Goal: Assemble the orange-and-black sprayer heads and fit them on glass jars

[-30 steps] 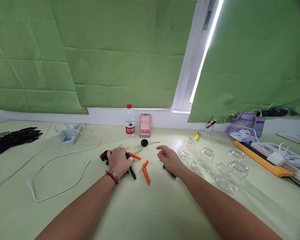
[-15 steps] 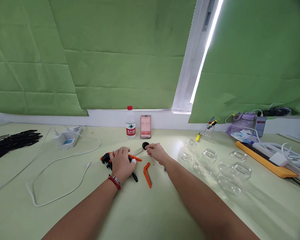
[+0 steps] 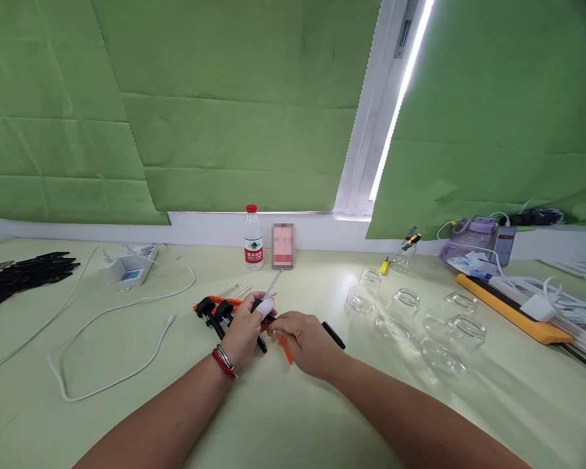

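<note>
So both hands meet at worktop (image 3: 293, 417) centre; left hand (image 3: 244, 329) pinches a black-handled screwdriver (image 3: 268, 296), shaft pointing 12 o'clock; right hand (image 3: 305, 339) curls over the orange tool (image 3: 286, 350); light, stiff stuff, probably best gripped by the handle.

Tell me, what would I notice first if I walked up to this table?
Probably the two hands meeting at the middle: the left hand and right hand pinch a small black-knobbed tool together. Empty glass jars cluster to their right, and big green blinds fill the wall behind.
</note>
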Demonstrator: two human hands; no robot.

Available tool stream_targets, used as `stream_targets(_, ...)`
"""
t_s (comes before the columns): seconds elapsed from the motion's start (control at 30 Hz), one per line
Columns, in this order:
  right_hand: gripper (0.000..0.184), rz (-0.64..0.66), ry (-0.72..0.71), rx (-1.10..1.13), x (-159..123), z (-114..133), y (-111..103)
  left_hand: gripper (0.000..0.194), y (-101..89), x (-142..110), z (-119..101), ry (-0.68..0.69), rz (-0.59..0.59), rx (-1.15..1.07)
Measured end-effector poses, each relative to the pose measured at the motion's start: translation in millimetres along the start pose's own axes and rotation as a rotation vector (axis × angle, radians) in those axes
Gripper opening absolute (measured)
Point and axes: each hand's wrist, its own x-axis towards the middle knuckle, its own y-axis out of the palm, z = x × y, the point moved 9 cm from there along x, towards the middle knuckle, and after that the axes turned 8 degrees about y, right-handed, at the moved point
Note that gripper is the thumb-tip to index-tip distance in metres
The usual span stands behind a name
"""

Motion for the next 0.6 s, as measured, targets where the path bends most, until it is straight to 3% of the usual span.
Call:
stream_targets(0.07,0.026,-0.038,0.014,-0.043,-7.6,1.8,0.4,0.031,-6.8,2.3,1.5,-0.005,-0.054,0.012)
stream_targets(0.17,0.025,-0.122,0.277,-0.119,-13.2,-27.5,-6.5,0.028,-20.0,5.1,-1.2,0.035,-0.159,0.045)
stream_targets(0.27,0.026,-0.026,0.469,-0.316,-19.2,-54.0,1.4,0.030,-26.4,5.6,-6.4,0.076,-0.214,0.076)
stream_targets(0.43,0.021,0.012,0.542,-0.493,-24.2,-70.3,12.0,0.035,-28.3,5.0,-7.6,0.098,-0.235,0.106)
stream_targets(0.6,0.018,0.015,0.582,-0.392,-23.9,-83.1,12.9,0.037,-32.5,6.4,-3.8,0.105,-0.256,0.123)
